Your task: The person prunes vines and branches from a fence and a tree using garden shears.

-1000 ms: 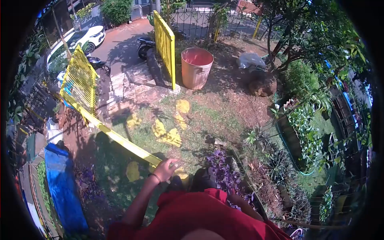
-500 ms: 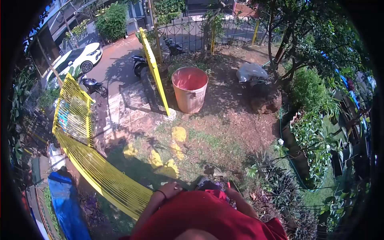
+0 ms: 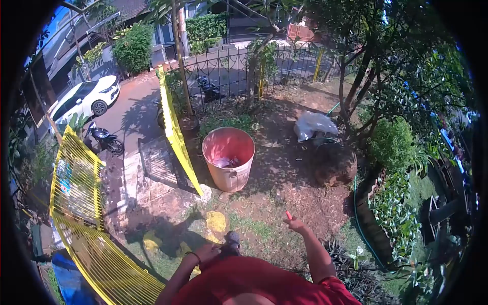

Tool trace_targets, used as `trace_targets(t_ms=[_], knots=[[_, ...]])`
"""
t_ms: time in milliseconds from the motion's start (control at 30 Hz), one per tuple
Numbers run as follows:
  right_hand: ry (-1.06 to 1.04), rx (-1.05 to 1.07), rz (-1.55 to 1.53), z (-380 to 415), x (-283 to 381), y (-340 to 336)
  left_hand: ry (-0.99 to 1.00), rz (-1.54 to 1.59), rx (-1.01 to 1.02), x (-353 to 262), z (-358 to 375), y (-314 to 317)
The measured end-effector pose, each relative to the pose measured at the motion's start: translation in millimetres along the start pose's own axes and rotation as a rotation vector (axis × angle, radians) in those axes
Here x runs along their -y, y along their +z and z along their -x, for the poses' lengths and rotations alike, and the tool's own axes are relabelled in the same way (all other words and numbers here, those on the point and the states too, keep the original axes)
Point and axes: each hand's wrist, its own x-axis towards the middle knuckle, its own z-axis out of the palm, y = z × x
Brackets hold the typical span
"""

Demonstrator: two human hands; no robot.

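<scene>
In a sunlit yard of grass and bare soil (image 3: 274,185), the wearer of a red cloth shirt (image 3: 254,279) seems to be taking a stride forward; judging by this, the next move is calling for sure footing and a steady hold. Farther off, a leafy dark-green tree (image 3: 391,66) is shading the right side, and a white car (image 3: 86,96) is standing on the road. A long yellow metal panel of narrow slats (image 3: 96,249) is flanking the left, while a tall yellow metal gate leaf (image 3: 175,134) is standing almost edge-on ahead. A dark motorcycle (image 3: 104,138) is standing beyond the panel.

Just beside the gate leaf, a large round bin of faded red, seemingly plastic (image 3: 230,178), is standing upright and blocking the straight way ahead. Farther right, a brown rounded boulder-like lump (image 3: 335,168) is hindering passage, with a pale crumpled plastic sheet (image 3: 315,124) lying near its top. Flat yellow-painted stones (image 3: 216,221) are lying in the grass, one near a dark shoe (image 3: 232,239).

The right hand (image 3: 296,223) is reaching out over the soil, its fingers closing round a slim red object (image 3: 288,215) whose tip is projecting forward. The left hand (image 3: 207,253) is hanging low before the shirt; it is blurring, so whether its fingers are gripping anything cannot be told.
</scene>
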Motion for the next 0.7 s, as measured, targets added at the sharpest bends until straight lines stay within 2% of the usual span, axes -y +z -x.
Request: trace_targets(t_ms=[33, 67, 100, 133, 167, 200, 233, 267, 300, 333, 367, 433, 467, 533, 600, 633, 667, 700], knots=[[0.049, -0.019, 0.028, -14, 18, -12, 0.049, -0.006, -0.028, 6, -40, -24], [0.122, -0.022, 0.062, -9, 7, -7, 0.086, 0.002, -0.032, 10, -68, -43], [0.227, -0.056, 0.018, -24, -14, 1, -0.027, -0.143, 0.042, 6, -90, -62], [0.002, 0.193, 0.389, -32, -45, 2, -0.030, -0.131, 0.058, 3, -110, -74], [0.015, 0.316, 0.400, -21, -52, 4, 0.022, -0.177, 0.013, 6, -129, -86], [0.169, 0.386, 0.267, -28, -77, 15, 0.077, -0.226, -0.050, 6, -145, -107], [0.614, 0.282, -0.005, -14, -58, 20, 0.186, 0.055, 0.051, -13, -150, -150], [0.555, 0.308, -0.107, -15, -92, 35, 0.243, 0.344, 0.028, -35, -154, -187], [0.599, 0.285, -0.167, -15, -90, 36, 0.280, 0.422, -0.155, -49, -155, -228], [0.617, 0.264, -0.199, -19, -77, 31, 0.309, -0.063, -0.520, -65, -154, -278], [0.639, 0.251, -0.238, -21, -71, 28, 0.185, -0.215, -0.769, -57, -165, -314], [0.668, 0.214, -0.302, -35, -60, 19, 0.049, -0.357, -1.149, -46, -180, -394], [0.681, 0.194, -0.333, -45, -54, 12, 0.049, -0.371, -1.260, -42, -186, -432], [0.696, 0.161, -0.383, -73, -40, -4, 0.078, -0.394, -1.413, -10, -217, -501], [0.711, 0.138, -0.417, -108, -27, -24, 0.027, -0.521, -1.405, 51, -258, -541], [0.712, 0.127, -0.425, -127, -24, -38, -0.258, -0.429, -1.267, 58, -269, -541], [0.710, 0.116, -0.434, -147, -19, -56, -0.254, -0.419, -1.270, 53, -280, -541], [0.706, 0.106, -0.439, -167, -20, -77, -0.281, -0.159, -1.337, 44, -288, -535]])
